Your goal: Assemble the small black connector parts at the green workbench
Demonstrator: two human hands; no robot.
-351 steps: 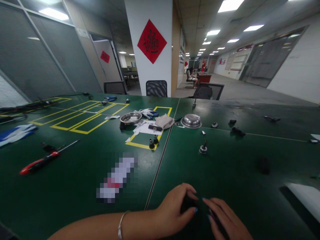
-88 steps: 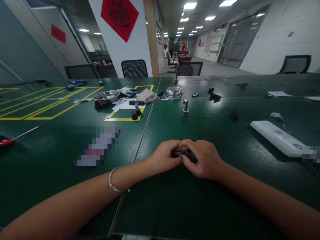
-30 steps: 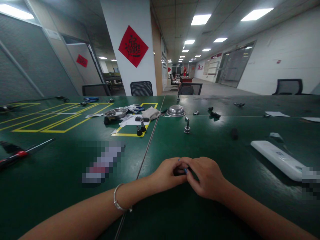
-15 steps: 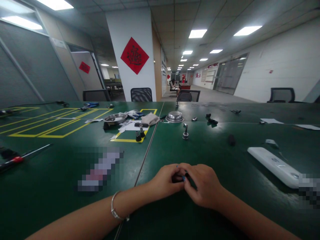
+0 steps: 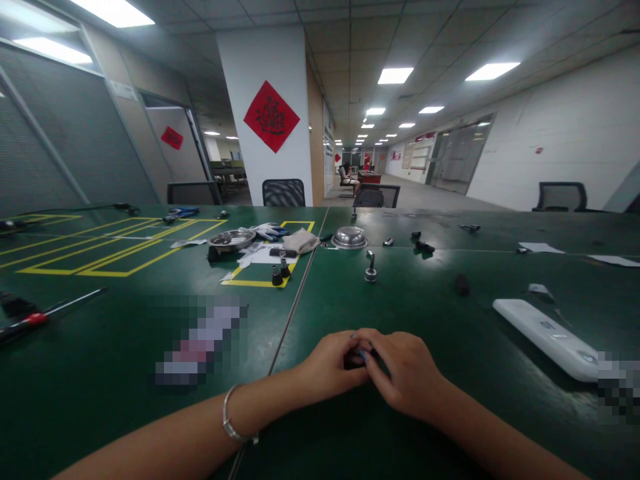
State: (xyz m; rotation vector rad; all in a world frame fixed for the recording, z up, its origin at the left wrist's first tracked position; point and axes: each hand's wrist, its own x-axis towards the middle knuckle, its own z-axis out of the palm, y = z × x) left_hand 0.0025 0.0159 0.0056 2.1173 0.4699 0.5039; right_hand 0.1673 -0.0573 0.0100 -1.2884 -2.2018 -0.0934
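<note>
Clock directions are taken from the joined hands, with twelve straight ahead. Near half past nine lies the screwdriver [image 5: 35,319], its shaft pointing inward and its handle cut off by the left edge of view. Closer in along that side, the pale strip [image 5: 203,343] is pixelated beyond reading. Around eleven, the bowl [image 5: 233,240], gloves [image 5: 269,231] and cloth [image 5: 301,241] crowd together, with two posts [image 5: 277,275] on the near side of them. The bench [image 5: 425,293] has a seam passing under the left wrist; its far edge runs across twelve, while its near edge falls out of view.

At twelve, the dome [image 5: 349,237] sits beyond the upright fitting [image 5: 371,272], and a stretch of bench separates the fitting from the knuckles. The left hand [image 5: 330,367] meets the right hand [image 5: 405,367] low over the bench. The left fingers curl into a half-cup, and the right ones bend across them, tips touching. A dark piece [image 5: 373,352] seems to sit between them, mostly covered; I cannot tell its shape or which hand grips it.

The black part [image 5: 425,247] is at one. The block [image 5: 462,285], blurred, is between one and two. Near half past two, the case [image 5: 545,337] lies well apart from the right wrist, its right end pixelated.
</note>
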